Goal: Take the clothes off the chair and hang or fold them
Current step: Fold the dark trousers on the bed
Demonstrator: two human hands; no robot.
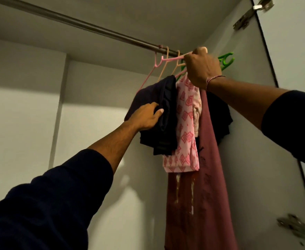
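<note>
Inside a wardrobe, the right hand [200, 69] grips hangers at the rail [94, 27] while the left hand [146, 117] clutches a dark garment [164, 112] draped beside already hung pink patterned cloth [186, 123] and maroon cloth [211, 159], suggesting hanging is well underway; the chair is unseen.

wardrobe rail [94, 27], hangers [161, 66], hung clothes [187, 123]

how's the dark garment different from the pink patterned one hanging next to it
The dark garment is plain navy or black; the patterned garment is pale pink with darker pink geometric shapes. The dark garment hangs bunched and ends higher, while the patterned garment hangs flatter and reaches lower. The left hand holds the dark garment; it does not hold the patterned one, which hangs just below the right hand. Both hang below the rail.
</note>
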